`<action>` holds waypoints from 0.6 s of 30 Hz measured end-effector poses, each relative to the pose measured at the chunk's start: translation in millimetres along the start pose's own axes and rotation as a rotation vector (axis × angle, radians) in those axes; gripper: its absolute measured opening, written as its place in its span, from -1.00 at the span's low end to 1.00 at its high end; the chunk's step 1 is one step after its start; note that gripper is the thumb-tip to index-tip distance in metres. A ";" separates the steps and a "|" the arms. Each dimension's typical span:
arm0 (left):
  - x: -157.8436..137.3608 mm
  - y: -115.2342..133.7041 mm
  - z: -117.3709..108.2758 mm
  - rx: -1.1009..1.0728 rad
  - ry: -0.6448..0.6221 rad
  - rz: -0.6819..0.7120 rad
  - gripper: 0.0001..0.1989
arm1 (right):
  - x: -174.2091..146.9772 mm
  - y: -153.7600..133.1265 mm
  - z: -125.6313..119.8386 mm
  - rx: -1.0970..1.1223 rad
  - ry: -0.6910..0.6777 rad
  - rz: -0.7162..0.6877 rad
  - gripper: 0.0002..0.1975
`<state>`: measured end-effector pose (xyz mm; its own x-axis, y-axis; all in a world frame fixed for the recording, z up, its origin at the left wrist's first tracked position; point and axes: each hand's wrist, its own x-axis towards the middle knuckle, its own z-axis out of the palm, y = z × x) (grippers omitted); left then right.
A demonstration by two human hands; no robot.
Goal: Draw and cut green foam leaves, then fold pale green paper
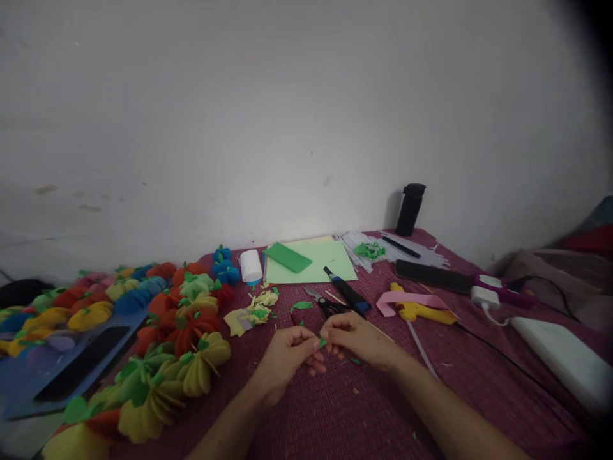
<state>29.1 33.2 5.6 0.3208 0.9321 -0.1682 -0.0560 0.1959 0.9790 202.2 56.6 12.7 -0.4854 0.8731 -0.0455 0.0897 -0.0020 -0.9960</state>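
Between the fingertips of both hands, above the red checked cloth, is a small green paper piece. My left hand pinches it from the left with thumb and forefinger. From the other side my right hand closes on it too; its lower fingers are curled. Just beyond the hands lie black-handled scissors, partly hidden by the right hand, and a cut green paper leaf. A blue and black utility knife rests beside the scissors.
Many colourful paper pumpkins crowd the left side. Green sheets lie at the back, near a white roll. A yellow glue gun with its cord, a power strip and a black bottle are on the right.
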 end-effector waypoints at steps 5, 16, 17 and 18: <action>-1.1 -0.4 1.5 0.014 -0.019 -0.029 -0.67 | 1.3 1.4 3.9 -0.018 0.009 0.004 -0.84; -5.4 11.6 -6.1 -0.027 -0.003 0.020 -0.72 | 1.5 -1.3 -12.4 -0.042 0.116 -0.049 -0.77; -5.6 12.9 -7.3 -0.053 0.005 0.037 -0.73 | 1.3 -1.4 -13.4 -0.047 0.120 -0.061 -0.76; -5.7 13.9 -8.0 -0.081 0.011 0.051 -0.73 | 0.9 -1.4 -13.9 -0.051 0.122 -0.069 -0.76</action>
<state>18.9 33.1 19.3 0.3053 0.9447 -0.1200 -0.1481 0.1716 0.9740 213.7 64.1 15.1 -0.3825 0.9232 0.0363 0.1056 0.0827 -0.9910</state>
